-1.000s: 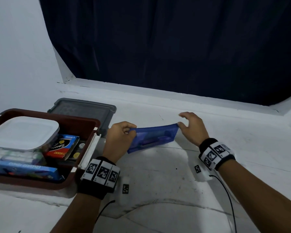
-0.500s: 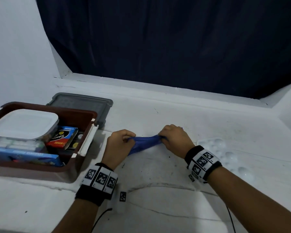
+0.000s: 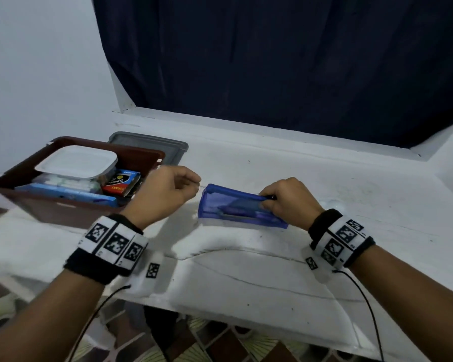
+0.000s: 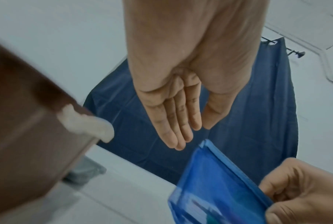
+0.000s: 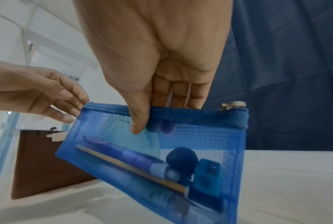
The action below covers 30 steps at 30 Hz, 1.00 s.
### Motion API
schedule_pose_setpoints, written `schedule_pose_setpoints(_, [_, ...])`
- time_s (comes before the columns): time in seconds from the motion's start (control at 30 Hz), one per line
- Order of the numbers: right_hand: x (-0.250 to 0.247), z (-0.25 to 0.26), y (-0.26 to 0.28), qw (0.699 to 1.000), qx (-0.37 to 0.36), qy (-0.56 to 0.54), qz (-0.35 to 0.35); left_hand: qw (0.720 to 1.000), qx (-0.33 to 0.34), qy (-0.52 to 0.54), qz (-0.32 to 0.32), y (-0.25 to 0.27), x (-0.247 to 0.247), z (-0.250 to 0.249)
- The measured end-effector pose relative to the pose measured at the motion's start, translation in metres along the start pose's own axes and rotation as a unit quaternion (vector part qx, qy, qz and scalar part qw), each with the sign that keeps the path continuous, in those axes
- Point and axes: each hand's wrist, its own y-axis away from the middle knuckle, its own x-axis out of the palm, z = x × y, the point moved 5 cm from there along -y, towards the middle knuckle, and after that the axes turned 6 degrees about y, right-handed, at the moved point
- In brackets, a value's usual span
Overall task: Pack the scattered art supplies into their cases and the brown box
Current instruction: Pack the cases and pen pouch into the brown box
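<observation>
Released by the left hand [image 3: 165, 194], the blue mesh zip pouch [image 3: 236, 210] hangs pinched in the right hand [image 3: 285, 202]; keep it level into the brown plastic box [image 3: 37, 205].

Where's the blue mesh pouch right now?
In the head view, the blue mesh pouch sits center-right, held at its top edge by the right hand, just right of the brown box and the left hand.

The brown box [image 3: 45, 205] is cut off at the left edge of the head view, and the left wrist view shows it only as a smear. The right hand [image 3: 288, 202] hides the blue pouch's [image 3: 236, 207] right end. Its contents — a pen [image 5: 127, 154], a pencil [image 5: 131, 168] — are blurred through the mesh; print on the red carton [image 3: 119, 182] is unreadable.
</observation>
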Motion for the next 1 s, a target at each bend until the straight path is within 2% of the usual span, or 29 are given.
schedule_pose_setpoints(0.17, [-0.029, 0.03, 0.0, 0.998, -0.02, -0.04, -0.036, 0.991, 0.02, -0.131, 0.009, 0.013, -0.076, -0.037])
schedule_pose_setpoints(0.27, [-0.044, 0.056, -0.009, 0.996, -0.038, -0.049, -0.06, 0.968, 0.026, -0.245, 0.05, 0.008, -0.12, -0.042])
schedule_pose_setpoints(0.43, [-0.069, 0.114, -0.033, 0.992, -0.063, -0.06, -0.096, 0.893, -0.01, -0.42, 0.163, -0.006, -0.172, -0.008])
schedule_pose_setpoints(0.57, [-0.08, 0.173, -0.059, 0.99, -0.092, -0.045, -0.093, 0.829, -0.047, -0.5, 0.246, -0.018, -0.208, 0.036])
schedule_pose_setpoints(0.67, [-0.076, 0.219, -0.08, 0.991, -0.117, -0.004, -0.065, 0.788, -0.029, -0.538, 0.299, -0.028, -0.232, 0.067])
schedule_pose_setpoints(0.77, [-0.065, 0.26, -0.104, 0.988, -0.135, 0.059, -0.035, 0.762, 0.003, -0.548, 0.346, -0.043, -0.253, 0.095])
schedule_pose_setpoints(0.9, [-0.043, 0.307, -0.123, 0.978, -0.149, 0.147, -0.002, 0.749, 0.034, -0.529, 0.398, -0.05, -0.264, 0.124])
schedule_pose_setpoints(1.0, [-0.022, 0.33, -0.128, 0.976, -0.131, 0.17, 0.047, 0.733, 0.107, -0.53, 0.413, -0.052, -0.26, 0.135])
